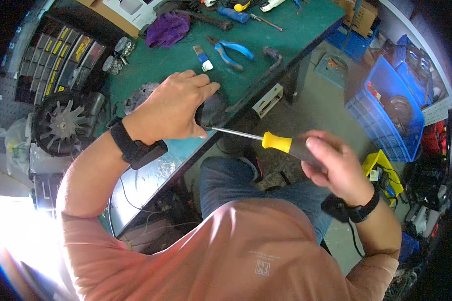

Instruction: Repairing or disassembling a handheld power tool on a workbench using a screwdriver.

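My right hand (331, 160) is closed around the handle of a screwdriver (277, 142), yellow at its collar and dark behind. Its metal shaft points left, and the tip meets the side of a dark rounded part (215, 108) near my left thumb. My left hand (173, 108) grips that part from above on the green workbench (176, 60), fingers bent over it. Much of the part is hidden under the hand, so its kind is unclear. A grey, rough metal piece (139, 96) shows beside my left wrist; I cannot tell if the two are joined.
Blue-handled pliers (231, 52), a small scraper-like tool (202, 57), a dark bent piece (273, 56) and a purple cloth (168, 29) lie farther back. A finned fan motor (63, 123) and drawer cabinet (55, 60) stand left. Blue crates (386, 110) sit on the floor at right.
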A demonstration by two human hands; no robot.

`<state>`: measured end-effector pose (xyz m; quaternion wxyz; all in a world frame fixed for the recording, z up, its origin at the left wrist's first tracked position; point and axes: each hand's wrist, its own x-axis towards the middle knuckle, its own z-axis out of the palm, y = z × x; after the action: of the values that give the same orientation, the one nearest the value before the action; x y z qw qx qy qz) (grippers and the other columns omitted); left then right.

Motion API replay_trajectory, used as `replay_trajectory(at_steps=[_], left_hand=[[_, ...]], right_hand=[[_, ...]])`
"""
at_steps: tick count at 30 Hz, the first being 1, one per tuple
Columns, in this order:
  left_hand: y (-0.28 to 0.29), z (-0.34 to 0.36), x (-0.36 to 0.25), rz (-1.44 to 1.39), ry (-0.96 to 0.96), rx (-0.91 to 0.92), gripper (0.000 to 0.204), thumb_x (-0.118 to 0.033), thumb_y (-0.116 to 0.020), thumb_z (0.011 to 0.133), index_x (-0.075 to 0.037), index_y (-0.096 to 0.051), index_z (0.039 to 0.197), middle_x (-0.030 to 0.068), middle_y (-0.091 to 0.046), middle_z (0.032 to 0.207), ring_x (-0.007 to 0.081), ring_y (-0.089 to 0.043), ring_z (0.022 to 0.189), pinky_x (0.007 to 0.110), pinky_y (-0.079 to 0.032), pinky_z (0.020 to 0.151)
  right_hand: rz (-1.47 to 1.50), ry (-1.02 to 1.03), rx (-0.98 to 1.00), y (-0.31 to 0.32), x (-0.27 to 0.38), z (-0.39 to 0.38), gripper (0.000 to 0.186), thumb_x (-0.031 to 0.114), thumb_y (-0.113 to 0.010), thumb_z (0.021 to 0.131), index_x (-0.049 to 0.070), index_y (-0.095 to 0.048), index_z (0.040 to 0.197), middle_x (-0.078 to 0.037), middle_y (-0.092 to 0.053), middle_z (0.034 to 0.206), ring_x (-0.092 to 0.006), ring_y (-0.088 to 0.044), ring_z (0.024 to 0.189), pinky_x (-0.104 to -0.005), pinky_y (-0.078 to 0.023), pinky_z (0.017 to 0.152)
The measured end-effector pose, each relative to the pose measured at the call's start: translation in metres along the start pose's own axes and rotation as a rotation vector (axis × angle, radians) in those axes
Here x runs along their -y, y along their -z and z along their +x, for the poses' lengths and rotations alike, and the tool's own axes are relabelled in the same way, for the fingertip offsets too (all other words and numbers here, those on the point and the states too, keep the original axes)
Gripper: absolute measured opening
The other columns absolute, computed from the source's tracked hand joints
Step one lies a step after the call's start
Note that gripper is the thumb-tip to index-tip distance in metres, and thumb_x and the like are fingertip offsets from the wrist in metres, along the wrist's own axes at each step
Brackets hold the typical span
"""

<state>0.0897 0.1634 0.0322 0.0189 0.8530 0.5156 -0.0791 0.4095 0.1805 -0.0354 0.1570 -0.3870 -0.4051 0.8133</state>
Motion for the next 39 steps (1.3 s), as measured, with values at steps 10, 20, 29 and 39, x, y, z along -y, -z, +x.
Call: replay_trajectory(at_steps=[10, 20, 29, 39], left_hand=[[0.001, 0.001, -0.001, -0.007, 0.001, -0.003, 0.092, -0.034, -0.087, 0.045, 0.005, -0.057, 0.123, 0.0176, -0.058, 0.105, 0.037, -0.055, 0.099, 0.043, -0.045, 0.088], [-0.001, -0.002, 0.001, -0.003, -0.014, -0.031, 0.094, -0.037, -0.086, 0.045, 0.005, -0.056, 0.123, 0.0181, -0.058, 0.104, 0.0372, -0.055, 0.099, 0.043, -0.045, 0.089], [-0.002, 0.001, 0.001, -0.009, -0.016, -0.006, 0.094, -0.037, -0.086, 0.044, 0.005, -0.056, 0.123, 0.0178, -0.058, 0.102, 0.0372, -0.055, 0.098, 0.043, -0.045, 0.088], [0.001, 0.002, 0.001, -0.012, -0.007, -0.009, 0.095, -0.036, -0.087, 0.045, 0.005, -0.056, 0.124, 0.0192, -0.059, 0.108, 0.0381, -0.055, 0.101, 0.043, -0.045, 0.091]], right_hand=[[-0.455, 0.83, -0.089, -0.007, -0.02, 0.008, 0.036, 0.024, -0.069, 0.089, 0.004, -0.061, 0.117, -0.004, -0.055, 0.074, -0.0147, -0.056, 0.059, -0.0297, -0.044, 0.048], [-1.025, 1.028, -0.087, 0.004, -0.013, 0.005, 0.032, 0.009, -0.075, 0.08, 0.002, -0.065, 0.11, -0.016, -0.064, 0.094, -0.0206, -0.062, 0.08, -0.0316, -0.05, 0.069], [0.335, 0.223, -0.128, -0.01, -0.026, 0.008, 0.039, 0.035, -0.052, 0.1, 0.002, -0.054, 0.121, -0.007, -0.062, 0.086, -0.0088, -0.055, 0.053, -0.021, -0.042, 0.042], [-0.495, 0.822, -0.365, -0.011, -0.035, 0.006, 0.037, 0.01, -0.072, 0.083, 0.004, -0.057, 0.117, -0.009, -0.061, 0.1, -0.0194, -0.063, 0.081, -0.031, -0.053, 0.068]])
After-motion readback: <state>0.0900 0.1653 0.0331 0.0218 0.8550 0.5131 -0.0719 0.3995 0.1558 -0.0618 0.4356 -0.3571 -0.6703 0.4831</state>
